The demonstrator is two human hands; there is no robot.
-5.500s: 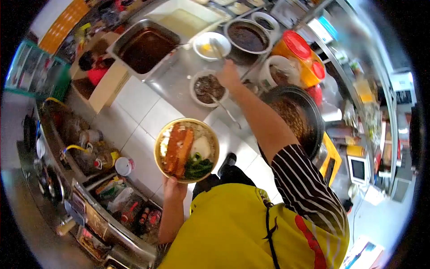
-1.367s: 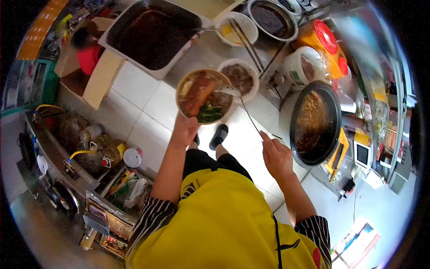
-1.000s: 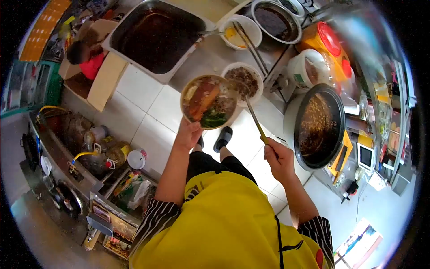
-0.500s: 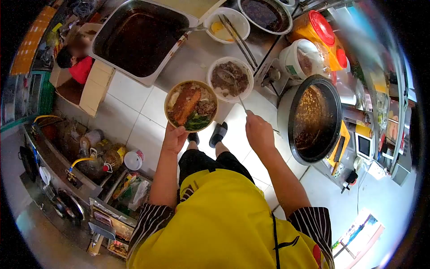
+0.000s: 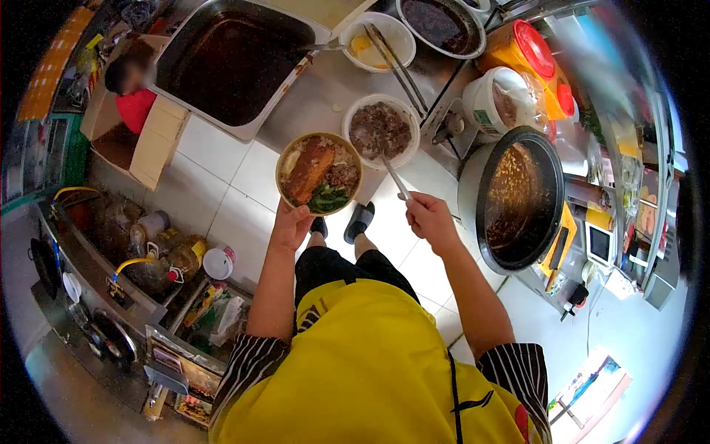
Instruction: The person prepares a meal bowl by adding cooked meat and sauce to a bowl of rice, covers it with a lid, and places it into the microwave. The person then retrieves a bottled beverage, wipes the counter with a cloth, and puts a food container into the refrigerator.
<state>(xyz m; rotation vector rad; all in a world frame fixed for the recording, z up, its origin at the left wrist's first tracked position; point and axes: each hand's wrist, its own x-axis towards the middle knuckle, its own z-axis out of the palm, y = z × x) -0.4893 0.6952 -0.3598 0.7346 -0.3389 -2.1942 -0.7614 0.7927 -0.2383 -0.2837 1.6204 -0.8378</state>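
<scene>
Clamping a bowl (image 5: 278, 175) of meat (image 5: 309, 172) and greens (image 5: 328, 198) in the left grip (image 5: 291, 225), and, in the right grip (image 5: 433, 222), a spoon (image 5: 396, 177) dipped into a tub (image 5: 416, 140).

Cardboard box (image 5: 160, 143) far left, red-capped bottle (image 5: 186, 255) nearer.
At right, black-rimmed pot (image 5: 473, 181); farther off, red-lidded orange container (image 5: 534, 49).

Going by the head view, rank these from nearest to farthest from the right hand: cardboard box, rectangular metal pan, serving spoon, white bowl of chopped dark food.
From the right hand:
1. Serving spoon: held in it.
2. White bowl of chopped dark food: just ahead, slightly left.
3. Rectangular metal pan: farther ahead, left.
4. Cardboard box: far left, beyond the pan.
</scene>
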